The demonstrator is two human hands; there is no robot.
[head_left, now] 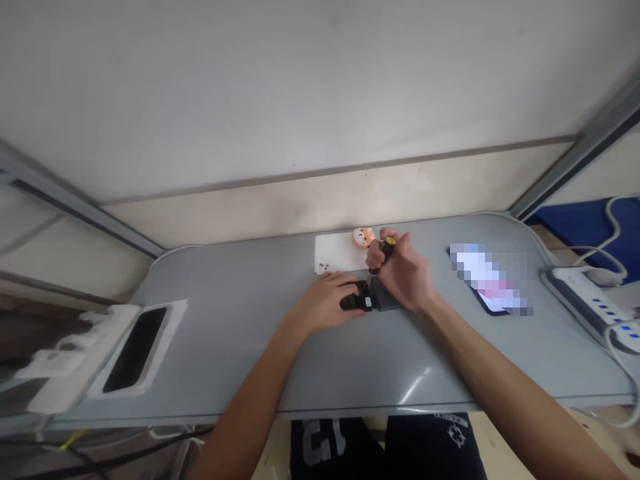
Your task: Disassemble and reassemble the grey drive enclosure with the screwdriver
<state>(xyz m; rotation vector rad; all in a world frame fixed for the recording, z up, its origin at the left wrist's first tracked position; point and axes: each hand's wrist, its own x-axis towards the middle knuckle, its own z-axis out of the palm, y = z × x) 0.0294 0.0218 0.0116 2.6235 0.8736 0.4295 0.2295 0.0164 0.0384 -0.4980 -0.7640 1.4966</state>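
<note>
My left hand (pixel 325 303) curls around a small black device (pixel 367 300) and holds it down on the grey table. Its exact kind is hard to make out. My right hand (pixel 410 273) is closed around a screwdriver (pixel 389 247) with a black handle and a yellow end. The screwdriver is tilted, and its thin shaft points down toward the device; whether the tip touches is unclear. A flat dark grey piece (pixel 387 298) lies under my right wrist, against the device. Just behind my hands is a white paper sheet (pixel 333 252) with several tiny dark screws (pixel 324 267).
An orange animal-faced round item (pixel 364 238) sits on the paper. To the right lie a phone (pixel 485 280) with a lit, blurred screen and a power strip (pixel 595 303) with cables. At left are a black phone (pixel 136 350) and a white power strip (pixel 83 363). A wall panel (pixel 320 200) closes the back.
</note>
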